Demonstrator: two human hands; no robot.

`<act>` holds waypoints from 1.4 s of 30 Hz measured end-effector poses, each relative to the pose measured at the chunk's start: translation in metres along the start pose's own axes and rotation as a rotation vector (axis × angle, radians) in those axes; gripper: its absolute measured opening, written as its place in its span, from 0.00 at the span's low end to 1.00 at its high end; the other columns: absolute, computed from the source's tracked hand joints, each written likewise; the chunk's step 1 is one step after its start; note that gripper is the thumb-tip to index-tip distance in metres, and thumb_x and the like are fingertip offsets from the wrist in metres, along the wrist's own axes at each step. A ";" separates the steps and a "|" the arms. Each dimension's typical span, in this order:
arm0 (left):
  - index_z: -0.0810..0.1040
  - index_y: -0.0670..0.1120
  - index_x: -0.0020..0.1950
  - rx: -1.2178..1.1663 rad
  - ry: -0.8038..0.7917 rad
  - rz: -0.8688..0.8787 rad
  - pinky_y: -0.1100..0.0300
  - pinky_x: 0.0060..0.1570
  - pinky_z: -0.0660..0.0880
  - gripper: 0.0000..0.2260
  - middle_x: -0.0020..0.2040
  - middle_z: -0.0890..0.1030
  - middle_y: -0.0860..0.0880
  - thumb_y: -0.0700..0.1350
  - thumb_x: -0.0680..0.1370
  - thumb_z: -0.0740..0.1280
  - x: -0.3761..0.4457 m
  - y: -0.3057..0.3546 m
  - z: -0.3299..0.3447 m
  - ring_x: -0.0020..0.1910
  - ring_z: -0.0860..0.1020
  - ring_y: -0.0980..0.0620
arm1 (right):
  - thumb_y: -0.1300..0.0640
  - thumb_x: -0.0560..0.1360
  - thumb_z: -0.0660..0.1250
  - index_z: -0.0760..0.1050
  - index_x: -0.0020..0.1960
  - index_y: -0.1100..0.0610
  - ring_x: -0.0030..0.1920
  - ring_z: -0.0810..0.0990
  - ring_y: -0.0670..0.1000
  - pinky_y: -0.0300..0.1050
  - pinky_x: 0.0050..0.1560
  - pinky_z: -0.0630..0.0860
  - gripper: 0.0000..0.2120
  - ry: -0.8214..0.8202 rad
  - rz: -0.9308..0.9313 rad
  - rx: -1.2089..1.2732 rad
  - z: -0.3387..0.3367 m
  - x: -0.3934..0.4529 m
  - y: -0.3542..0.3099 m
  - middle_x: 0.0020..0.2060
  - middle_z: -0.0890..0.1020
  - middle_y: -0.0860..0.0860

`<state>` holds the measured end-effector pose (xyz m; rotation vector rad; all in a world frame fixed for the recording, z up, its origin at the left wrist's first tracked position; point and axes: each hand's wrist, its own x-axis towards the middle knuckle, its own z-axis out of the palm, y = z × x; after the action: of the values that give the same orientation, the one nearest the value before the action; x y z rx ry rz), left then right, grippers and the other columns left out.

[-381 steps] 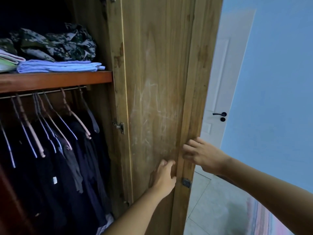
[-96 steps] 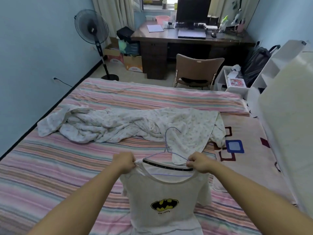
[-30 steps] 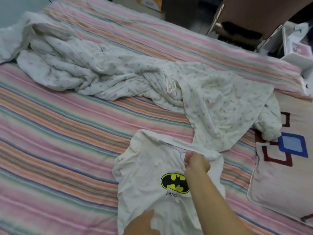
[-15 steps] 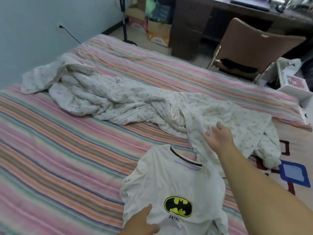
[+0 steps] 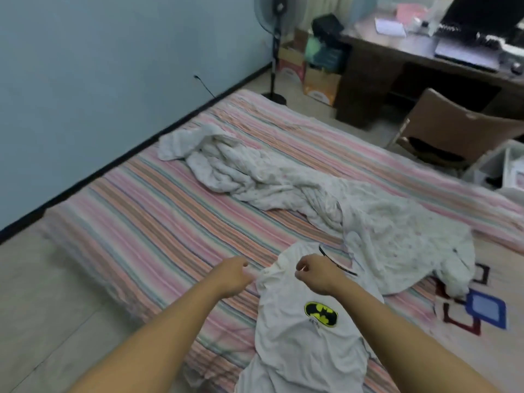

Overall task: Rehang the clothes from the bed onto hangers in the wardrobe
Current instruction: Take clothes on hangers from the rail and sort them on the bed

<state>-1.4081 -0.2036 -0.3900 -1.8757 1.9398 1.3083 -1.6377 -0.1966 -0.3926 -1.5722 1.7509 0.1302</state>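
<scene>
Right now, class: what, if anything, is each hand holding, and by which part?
Left hand pinches the white Batman T-shirt by its left sleeve; right hand grips its shoulder.

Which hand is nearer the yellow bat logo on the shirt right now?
Right. The right hand is over the white T-shirt, just above the bat logo. The left hand is at the shirt's left sleeve edge, farther from it.

A crumpled white quilt [image 5: 326, 194] lies just beyond the grip. A standing fan [image 5: 272, 29], cardboard boxes [image 5: 320, 80], a dark worktop [image 5: 431, 52] and a brown chair [image 5: 453, 129] stand well beyond it.
</scene>
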 end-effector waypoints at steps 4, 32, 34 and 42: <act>0.64 0.44 0.77 0.026 0.047 -0.034 0.53 0.68 0.69 0.26 0.75 0.67 0.45 0.52 0.81 0.63 -0.074 -0.012 -0.026 0.71 0.70 0.47 | 0.51 0.78 0.66 0.79 0.60 0.61 0.54 0.81 0.57 0.50 0.52 0.78 0.16 -0.070 -0.172 -0.212 -0.018 -0.048 -0.069 0.55 0.83 0.57; 0.79 0.41 0.53 -0.586 0.652 -0.936 0.60 0.42 0.70 0.14 0.52 0.81 0.45 0.52 0.78 0.66 -0.715 -0.219 0.171 0.50 0.80 0.47 | 0.48 0.80 0.63 0.77 0.58 0.51 0.55 0.80 0.53 0.51 0.58 0.79 0.11 -0.589 -1.569 -1.098 0.294 -0.534 -0.409 0.55 0.81 0.51; 0.78 0.42 0.50 -0.619 0.701 -1.007 0.59 0.40 0.69 0.13 0.48 0.78 0.47 0.52 0.78 0.65 -0.743 -0.221 0.197 0.46 0.78 0.49 | 0.49 0.80 0.62 0.78 0.56 0.53 0.55 0.80 0.55 0.52 0.57 0.78 0.11 -0.603 -1.664 -1.135 0.315 -0.563 -0.412 0.54 0.81 0.53; 0.78 0.41 0.58 -0.726 0.990 -1.281 0.55 0.51 0.74 0.17 0.55 0.79 0.43 0.54 0.79 0.65 -0.842 -0.206 0.251 0.53 0.78 0.45 | 0.48 0.79 0.64 0.78 0.59 0.53 0.56 0.80 0.52 0.47 0.56 0.77 0.13 -0.790 -1.891 -1.143 0.377 -0.659 -0.436 0.56 0.81 0.52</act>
<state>-1.1651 0.6175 -0.1060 -3.4635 -0.1754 0.6082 -1.1124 0.4367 -0.0951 -2.6397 -0.9743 0.6865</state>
